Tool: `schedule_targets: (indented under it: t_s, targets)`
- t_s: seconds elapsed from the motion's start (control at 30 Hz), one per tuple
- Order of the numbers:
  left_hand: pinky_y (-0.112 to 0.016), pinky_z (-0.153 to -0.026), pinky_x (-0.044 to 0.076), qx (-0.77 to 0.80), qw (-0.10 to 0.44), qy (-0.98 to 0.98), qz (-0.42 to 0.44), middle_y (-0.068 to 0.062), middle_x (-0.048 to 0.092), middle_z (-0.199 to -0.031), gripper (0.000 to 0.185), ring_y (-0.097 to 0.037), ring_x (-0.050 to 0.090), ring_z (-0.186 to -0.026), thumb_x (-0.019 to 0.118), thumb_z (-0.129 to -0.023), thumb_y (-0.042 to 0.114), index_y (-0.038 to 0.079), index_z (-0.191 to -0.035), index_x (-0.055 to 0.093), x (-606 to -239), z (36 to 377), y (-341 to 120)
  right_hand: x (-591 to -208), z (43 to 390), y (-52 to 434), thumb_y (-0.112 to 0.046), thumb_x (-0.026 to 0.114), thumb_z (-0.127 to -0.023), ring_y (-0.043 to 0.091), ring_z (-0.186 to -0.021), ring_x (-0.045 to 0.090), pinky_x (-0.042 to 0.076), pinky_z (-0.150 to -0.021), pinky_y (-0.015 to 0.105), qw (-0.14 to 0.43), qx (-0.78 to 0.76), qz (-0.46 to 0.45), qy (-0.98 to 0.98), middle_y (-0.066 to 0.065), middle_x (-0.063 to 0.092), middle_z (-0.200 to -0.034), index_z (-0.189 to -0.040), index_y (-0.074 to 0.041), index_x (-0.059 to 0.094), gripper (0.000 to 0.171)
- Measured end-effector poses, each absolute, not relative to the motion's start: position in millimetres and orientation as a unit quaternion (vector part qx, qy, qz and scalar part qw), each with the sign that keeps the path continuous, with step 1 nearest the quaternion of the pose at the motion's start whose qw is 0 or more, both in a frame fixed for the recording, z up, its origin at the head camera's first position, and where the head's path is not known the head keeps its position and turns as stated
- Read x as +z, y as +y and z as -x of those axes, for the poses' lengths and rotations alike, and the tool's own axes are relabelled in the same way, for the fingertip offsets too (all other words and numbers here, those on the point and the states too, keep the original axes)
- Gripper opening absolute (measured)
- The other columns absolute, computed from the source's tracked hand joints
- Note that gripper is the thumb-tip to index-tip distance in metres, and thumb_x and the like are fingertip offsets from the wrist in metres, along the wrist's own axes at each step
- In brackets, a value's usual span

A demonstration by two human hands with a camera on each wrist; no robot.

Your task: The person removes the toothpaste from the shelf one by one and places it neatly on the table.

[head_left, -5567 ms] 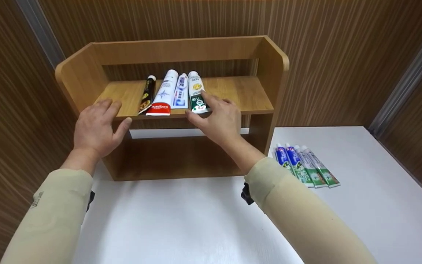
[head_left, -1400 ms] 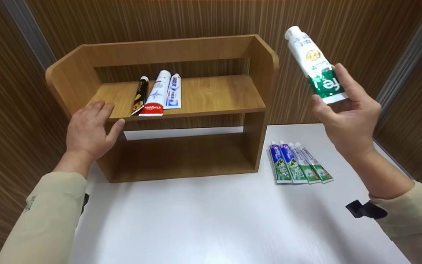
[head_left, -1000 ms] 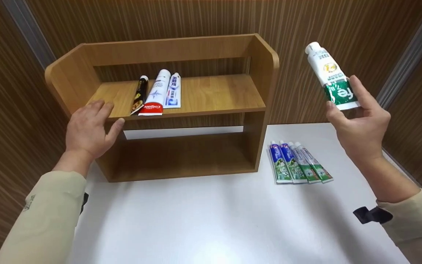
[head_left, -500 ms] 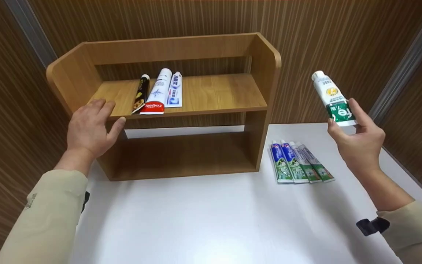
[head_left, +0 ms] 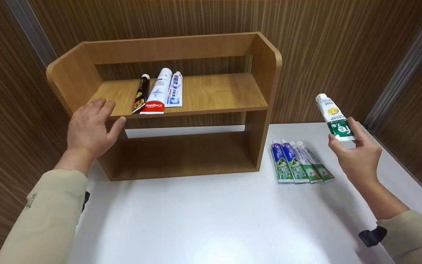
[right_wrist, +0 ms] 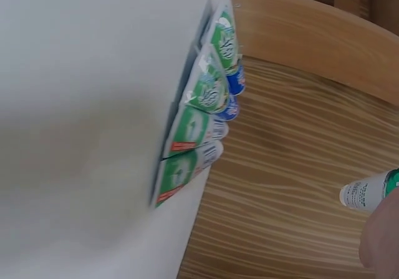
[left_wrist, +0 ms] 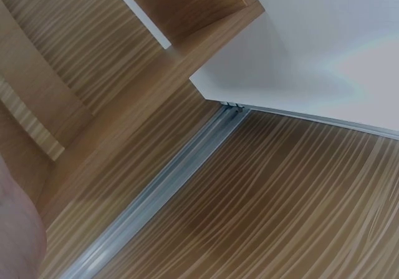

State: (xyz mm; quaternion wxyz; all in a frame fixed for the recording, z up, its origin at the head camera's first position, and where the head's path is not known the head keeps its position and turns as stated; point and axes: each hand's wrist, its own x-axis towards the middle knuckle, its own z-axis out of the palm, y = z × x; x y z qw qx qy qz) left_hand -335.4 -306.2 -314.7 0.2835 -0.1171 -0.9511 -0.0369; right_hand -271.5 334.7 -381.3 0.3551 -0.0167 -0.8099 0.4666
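My right hand [head_left: 355,154] pinches the lower end of a white and green toothpaste tube [head_left: 333,116], cap up, above the white table [head_left: 211,216] to the right of a row of several tubes [head_left: 300,167]. The right wrist view shows that row [right_wrist: 199,120] and the held tube's cap [right_wrist: 365,191]. My left hand [head_left: 90,128] rests with straight fingers on the front left edge of the wooden shelf unit [head_left: 79,69]. Three tubes lie on its upper shelf: a black one [head_left: 140,93], a white and red one [head_left: 156,93], a white and blue one [head_left: 174,90].
Brown wood-grain walls [head_left: 324,40] close in the table at the back and both sides, with a metal strip [head_left: 401,73] at the right corner. The shelf unit's lower compartment [head_left: 185,154] holds nothing visible. The left wrist view shows only wall, shelf side and the table corner [left_wrist: 299,54].
My right hand has lowered the green and white tube from head height down toward the table, beside the row of tubes. The left hand has stayed on the shelf edge.
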Motion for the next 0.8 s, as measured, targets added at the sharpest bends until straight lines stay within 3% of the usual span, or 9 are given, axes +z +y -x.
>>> schedule_targets:
  t_s: [0.17,0.33,0.8]
  targets:
    - [-0.061,-0.124,0.03,-0.035,0.284,-0.951,0.118,-0.024,0.047,-0.158,0.068,-0.043,0.042,-0.148,0.044,-0.108,0.058,0.007,-0.153,0.052,-314,335,-306,-394,273,342,-0.016,0.076,-0.097,0.021,-0.13,0.059,0.053,-0.096,0.014,0.333,0.458,0.057,-0.822,0.003,0.053,-0.159,-0.159,-0.023,0.049,0.068]
    - [-0.061,-0.124,0.03,-0.035,0.283,-0.951,0.118,-0.025,0.047,-0.158,0.069,-0.043,0.042,-0.148,0.044,-0.108,0.058,0.007,-0.153,0.052,-314,335,-306,-403,273,350,-0.023,0.074,-0.099,0.023,-0.135,0.058,0.051,-0.105,0.02,0.308,0.443,0.087,-0.838,0.0,0.052,-0.16,-0.161,-0.026,0.046,0.068]
    - [-0.061,-0.124,0.03,-0.035,0.28,-0.952,0.115,-0.024,0.047,-0.158,0.068,-0.043,0.042,-0.148,0.044,-0.108,0.058,0.008,-0.153,0.052,-314,335,-306,-426,273,368,-0.036,0.073,-0.099,0.036,-0.144,0.051,0.05,-0.099,0.013,0.263,0.434,0.11,-0.854,0.007,0.046,-0.164,-0.164,-0.021,0.04,0.074]
